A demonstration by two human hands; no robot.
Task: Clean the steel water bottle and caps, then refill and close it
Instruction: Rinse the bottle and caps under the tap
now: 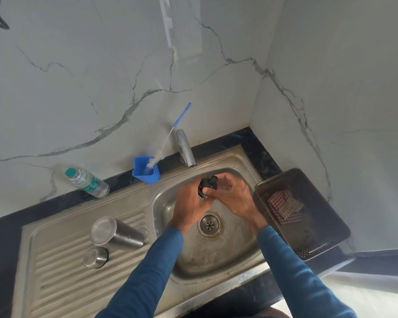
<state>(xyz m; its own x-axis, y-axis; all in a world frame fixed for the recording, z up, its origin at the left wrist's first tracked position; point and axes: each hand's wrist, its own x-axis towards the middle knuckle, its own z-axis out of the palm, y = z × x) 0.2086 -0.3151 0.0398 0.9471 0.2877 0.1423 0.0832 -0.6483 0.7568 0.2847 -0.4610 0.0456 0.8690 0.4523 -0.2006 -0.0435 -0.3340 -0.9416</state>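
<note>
Rinsing a black cap (207, 185) over the sink (216, 260) at centre frame, we hold it in both grips, left hand (190, 203) and right hand (236, 196); the steel bottle (116, 232) lies lower left, and refilling, we judge, waits on washing it

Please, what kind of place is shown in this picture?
Most likely a home kitchen sink corner. A steel sink with a ribbed draining board and a tap is set in a dark counter against marble-patterned walls, and a blue cup holding a bottle brush stands behind the basin.
</note>
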